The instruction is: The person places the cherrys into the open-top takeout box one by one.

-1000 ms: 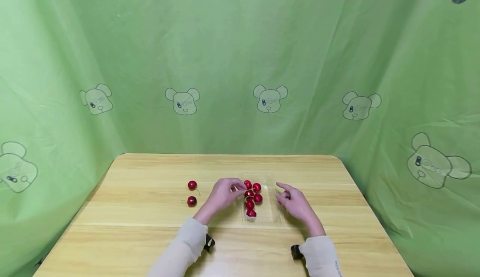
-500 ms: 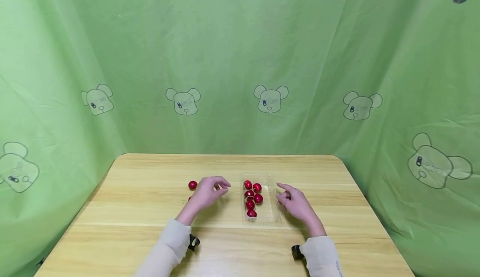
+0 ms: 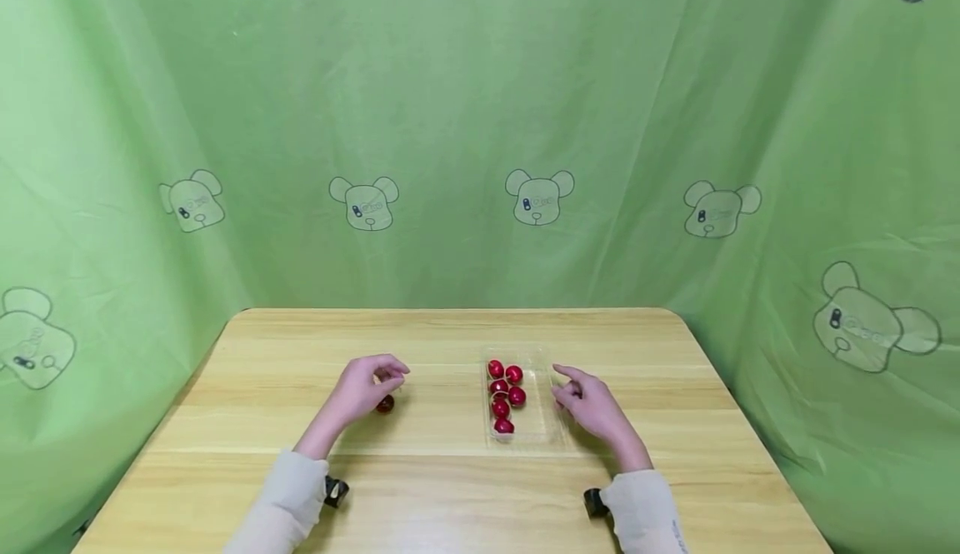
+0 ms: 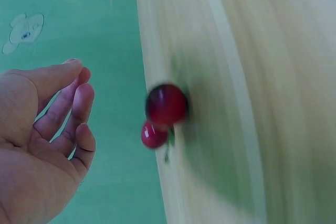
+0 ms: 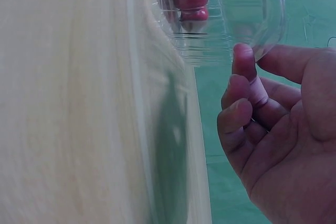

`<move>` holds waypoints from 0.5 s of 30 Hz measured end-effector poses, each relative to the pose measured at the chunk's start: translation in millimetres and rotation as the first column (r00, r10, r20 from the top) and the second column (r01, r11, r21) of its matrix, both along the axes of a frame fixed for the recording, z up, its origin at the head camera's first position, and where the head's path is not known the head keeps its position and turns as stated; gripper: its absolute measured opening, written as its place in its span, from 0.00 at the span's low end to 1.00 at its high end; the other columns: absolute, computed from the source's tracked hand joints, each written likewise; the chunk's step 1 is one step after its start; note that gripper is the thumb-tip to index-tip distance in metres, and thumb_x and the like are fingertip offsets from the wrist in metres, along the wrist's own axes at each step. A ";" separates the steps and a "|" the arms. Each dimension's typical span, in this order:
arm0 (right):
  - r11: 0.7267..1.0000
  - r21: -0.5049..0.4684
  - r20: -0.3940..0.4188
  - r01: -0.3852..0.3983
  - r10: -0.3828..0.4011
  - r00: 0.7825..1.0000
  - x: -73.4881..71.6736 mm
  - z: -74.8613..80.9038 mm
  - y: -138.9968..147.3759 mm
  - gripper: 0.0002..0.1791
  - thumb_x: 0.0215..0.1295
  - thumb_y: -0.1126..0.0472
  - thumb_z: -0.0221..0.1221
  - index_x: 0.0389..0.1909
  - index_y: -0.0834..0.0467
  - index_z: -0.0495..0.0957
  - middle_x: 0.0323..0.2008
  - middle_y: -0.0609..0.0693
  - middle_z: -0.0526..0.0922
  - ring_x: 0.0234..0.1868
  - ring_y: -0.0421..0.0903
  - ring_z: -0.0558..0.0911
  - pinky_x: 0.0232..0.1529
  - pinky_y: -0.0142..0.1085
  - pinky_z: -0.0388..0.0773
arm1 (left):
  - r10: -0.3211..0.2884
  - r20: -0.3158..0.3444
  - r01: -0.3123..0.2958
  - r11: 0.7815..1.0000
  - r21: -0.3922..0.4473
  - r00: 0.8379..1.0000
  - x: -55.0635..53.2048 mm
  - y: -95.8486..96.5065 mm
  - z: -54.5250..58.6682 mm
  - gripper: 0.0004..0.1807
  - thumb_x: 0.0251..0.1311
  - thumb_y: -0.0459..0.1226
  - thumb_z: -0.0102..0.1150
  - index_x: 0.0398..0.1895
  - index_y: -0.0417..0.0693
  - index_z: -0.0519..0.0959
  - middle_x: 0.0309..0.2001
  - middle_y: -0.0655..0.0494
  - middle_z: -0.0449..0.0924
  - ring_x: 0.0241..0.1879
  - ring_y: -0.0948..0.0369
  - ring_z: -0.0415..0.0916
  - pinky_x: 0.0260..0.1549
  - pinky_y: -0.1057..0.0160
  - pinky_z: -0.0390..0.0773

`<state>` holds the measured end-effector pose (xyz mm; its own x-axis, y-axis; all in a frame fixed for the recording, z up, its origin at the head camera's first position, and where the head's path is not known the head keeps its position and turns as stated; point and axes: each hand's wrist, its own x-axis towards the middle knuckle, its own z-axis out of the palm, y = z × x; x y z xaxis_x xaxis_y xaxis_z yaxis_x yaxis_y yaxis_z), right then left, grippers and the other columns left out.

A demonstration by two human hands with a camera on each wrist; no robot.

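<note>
My left hand hovers over the left of the table, fingers loosely bent with nothing between them. Just beneath it lies a dark red cherry; the left wrist view shows this nearer cherry and a second cherry with a green stem behind it. In the head view the hand hides that second one. A clear plastic container stands right of centre, with several red cherries along its left side. My right hand is at the container's right side, relaxed fingertips right at its clear rim.
The light wooden table has a rounded far edge. A green curtain with bear-head prints hangs behind it and on both sides. Black wrist cameras sit at both cuffs, the left camera near the tabletop.
My left hand has moved left from above the container to over the loose cherries, now covering the farther one. The right hand has stayed at the container's side.
</note>
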<state>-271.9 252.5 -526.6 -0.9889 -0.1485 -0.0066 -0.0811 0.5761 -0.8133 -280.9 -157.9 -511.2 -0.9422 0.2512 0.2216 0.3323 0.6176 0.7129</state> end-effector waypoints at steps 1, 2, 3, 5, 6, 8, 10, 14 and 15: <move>1.000 0.002 -0.001 0.000 0.000 1.000 -0.4 0.3 0.2 0.29 0.77 0.63 0.57 0.75 0.64 0.65 0.32 0.55 0.85 0.29 0.47 0.79 0.26 0.32 0.73 | 0.007 0.002 -0.007 1.000 -0.003 1.000 0.5 -4.4 -1.3 0.08 0.64 0.32 0.68 0.45 0.46 0.87 0.36 0.58 0.87 0.36 0.65 0.80 0.37 0.66 0.80; 1.000 0.002 -0.002 0.000 0.000 1.000 -1.0 0.5 0.3 0.29 0.77 0.63 0.57 0.75 0.63 0.65 0.32 0.55 0.85 0.29 0.47 0.79 0.27 0.32 0.73 | 0.016 0.012 -0.016 1.000 -0.004 1.000 1.2 -8.3 -2.3 0.08 0.64 0.32 0.69 0.45 0.45 0.87 0.36 0.58 0.87 0.36 0.64 0.80 0.37 0.66 0.79; 1.000 0.002 -0.004 -0.001 0.001 1.000 -1.4 0.8 0.4 0.29 0.77 0.63 0.57 0.75 0.64 0.65 0.32 0.55 0.85 0.29 0.47 0.79 0.27 0.32 0.73 | 0.022 0.019 -0.022 1.000 -0.006 1.000 2.2 -12.1 -3.0 0.08 0.64 0.32 0.69 0.46 0.45 0.87 0.37 0.57 0.87 0.36 0.64 0.80 0.37 0.66 0.80; 1.000 0.002 -0.008 -0.002 0.002 1.000 -1.6 1.5 0.4 0.29 0.77 0.62 0.57 0.75 0.64 0.65 0.32 0.55 0.85 0.29 0.47 0.79 0.26 0.32 0.73 | 0.041 0.031 -0.040 0.999 -0.009 0.999 3.5 -19.5 -5.0 0.09 0.63 0.31 0.70 0.46 0.46 0.87 0.39 0.57 0.88 0.37 0.63 0.80 0.36 0.66 0.79; 1.000 -0.001 -0.010 -0.004 0.004 1.000 -1.7 1.7 0.3 0.29 0.77 0.63 0.57 0.75 0.64 0.65 0.32 0.56 0.85 0.29 0.48 0.79 0.26 0.32 0.73 | 0.049 0.037 -0.049 0.999 -0.015 0.998 4.3 -23.1 -5.8 0.09 0.63 0.31 0.69 0.46 0.46 0.87 0.39 0.57 0.88 0.37 0.63 0.80 0.36 0.66 0.79; 1.000 -0.004 -0.010 -0.004 0.004 1.000 -1.9 1.5 0.1 0.29 0.77 0.63 0.57 0.75 0.65 0.65 0.32 0.56 0.86 0.29 0.48 0.79 0.26 0.32 0.73 | 0.061 0.039 -0.060 0.998 -0.028 0.997 5.9 -29.6 -7.2 0.10 0.63 0.32 0.69 0.47 0.47 0.87 0.41 0.57 0.88 0.38 0.62 0.80 0.37 0.64 0.80; 1.000 -0.005 -0.007 -0.004 0.004 1.000 -1.7 0.5 0.1 0.29 0.77 0.63 0.57 0.75 0.65 0.65 0.32 0.56 0.86 0.29 0.48 0.79 0.26 0.32 0.74 | 0.072 0.033 -0.071 0.997 -0.043 0.997 7.3 -36.0 -8.7 0.10 0.63 0.32 0.69 0.47 0.47 0.87 0.41 0.56 0.88 0.38 0.62 0.80 0.39 0.63 0.80; 1.000 -0.002 -0.001 0.000 0.000 1.000 -1.7 -2.0 0.5 0.29 0.77 0.62 0.57 0.75 0.64 0.65 0.32 0.56 0.86 0.29 0.47 0.79 0.26 0.32 0.73 | 0.086 0.013 -0.085 0.993 -0.076 0.996 10.4 -47.3 -10.4 0.11 0.63 0.31 0.69 0.48 0.46 0.86 0.41 0.55 0.88 0.38 0.61 0.81 0.41 0.59 0.81; 1.000 -0.002 -0.002 0.001 -0.001 1.000 -1.6 -2.2 0.5 0.29 0.77 0.63 0.57 0.75 0.64 0.65 0.32 0.56 0.86 0.29 0.47 0.79 0.25 0.32 0.73 | 0.089 0.017 -0.088 0.993 -0.079 0.996 11.1 -49.6 -10.3 0.12 0.62 0.31 0.69 0.48 0.47 0.86 0.41 0.54 0.88 0.38 0.61 0.81 0.41 0.59 0.81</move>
